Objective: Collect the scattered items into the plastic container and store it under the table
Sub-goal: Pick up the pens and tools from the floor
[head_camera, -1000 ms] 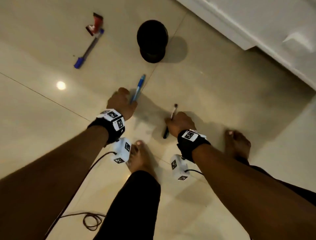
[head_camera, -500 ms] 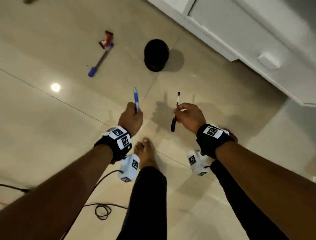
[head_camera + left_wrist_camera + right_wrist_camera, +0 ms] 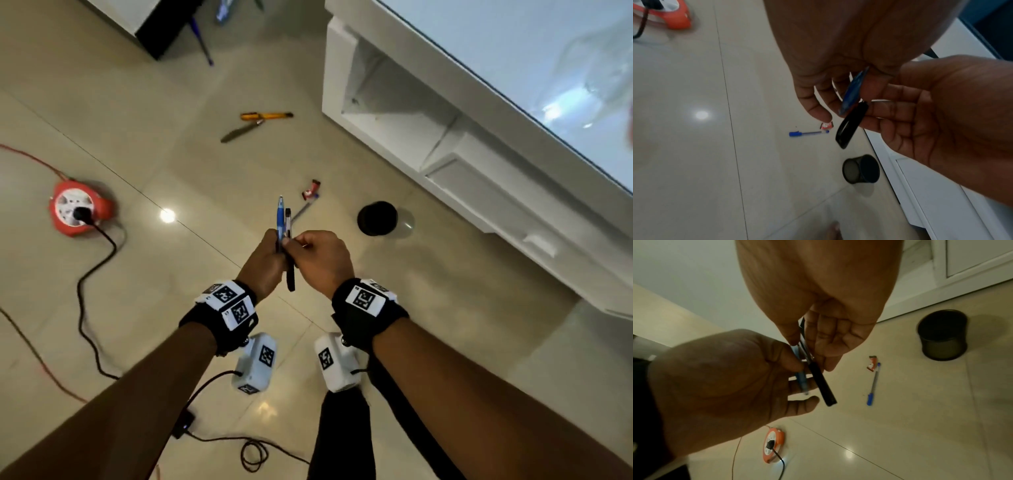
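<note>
My left hand (image 3: 275,241) grips a blue pen (image 3: 281,219), which points up and away. Pressed against it, my right hand (image 3: 297,242) pinches a black pen (image 3: 290,274), so the two pens stand side by side. The left wrist view shows the blue pen (image 3: 853,91) under the left thumb and the black pen (image 3: 851,126) across the right fingers. A black round container (image 3: 376,218) stands on the floor ahead to the right. Just beyond my hands lie a blue-capped pen (image 3: 303,210) and a small red item (image 3: 311,189).
A yellow cutter (image 3: 267,115) and a dark tool (image 3: 241,132) lie farther out on the tiled floor. An orange extension reel (image 3: 77,212) with a black cable sits at left. The white table (image 3: 445,137) with open shelves runs along the right.
Both hands have risen from the floor and come together, bringing the blue and black pens side by side. The head view has lifted and now takes in more floor.
</note>
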`<action>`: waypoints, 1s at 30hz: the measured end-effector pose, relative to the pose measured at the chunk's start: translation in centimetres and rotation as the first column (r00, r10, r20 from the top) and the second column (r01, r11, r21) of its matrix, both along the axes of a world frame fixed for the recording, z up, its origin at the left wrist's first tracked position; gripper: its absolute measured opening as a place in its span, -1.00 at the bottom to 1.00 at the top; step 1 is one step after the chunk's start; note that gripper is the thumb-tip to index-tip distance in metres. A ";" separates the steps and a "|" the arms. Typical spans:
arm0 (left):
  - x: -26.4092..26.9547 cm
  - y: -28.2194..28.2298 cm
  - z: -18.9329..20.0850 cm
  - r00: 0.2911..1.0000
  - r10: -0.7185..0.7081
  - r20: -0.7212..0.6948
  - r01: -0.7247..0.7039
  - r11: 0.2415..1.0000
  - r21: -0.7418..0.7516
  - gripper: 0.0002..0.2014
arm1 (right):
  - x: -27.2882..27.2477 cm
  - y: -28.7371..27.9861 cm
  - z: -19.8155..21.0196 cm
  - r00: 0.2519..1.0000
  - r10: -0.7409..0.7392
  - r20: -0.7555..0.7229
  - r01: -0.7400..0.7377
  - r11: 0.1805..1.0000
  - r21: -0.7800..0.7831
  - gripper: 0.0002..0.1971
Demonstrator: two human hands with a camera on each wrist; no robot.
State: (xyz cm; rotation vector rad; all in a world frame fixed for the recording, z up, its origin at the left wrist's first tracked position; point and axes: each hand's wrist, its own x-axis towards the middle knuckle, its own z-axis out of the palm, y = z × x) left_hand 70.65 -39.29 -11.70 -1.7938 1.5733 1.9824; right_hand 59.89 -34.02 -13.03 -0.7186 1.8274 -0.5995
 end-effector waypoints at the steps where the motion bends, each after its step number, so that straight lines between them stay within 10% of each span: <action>1: 0.3 -1.0 0.6 1.000 0.001 -0.009 -0.001 1.000 0.011 -0.90 | 0.3 -1.0 0.8 1.000 0.014 -0.006 -0.014 1.000 -0.009 -0.65; 15: -1.5 -12.1 -0.5 0.983 -0.171 0.066 0.173 0.985 -0.021 -0.95 | -3.1 -11.2 1.0 0.984 0.167 0.061 -0.173 0.978 0.114 -0.49; 24: -2.5 -19.8 -8.2 0.986 -0.026 0.162 0.042 0.995 -0.095 -0.82 | -5.6 -11.0 -10.3 0.995 -0.097 -0.002 0.082 0.838 0.539 -0.63; 30: -0.4 -25.3 -15.1 0.900 -0.343 0.269 0.402 0.891 -0.211 -0.73 | -2.5 -10.8 -19.7 0.996 -0.046 -0.074 0.083 0.751 0.655 -0.57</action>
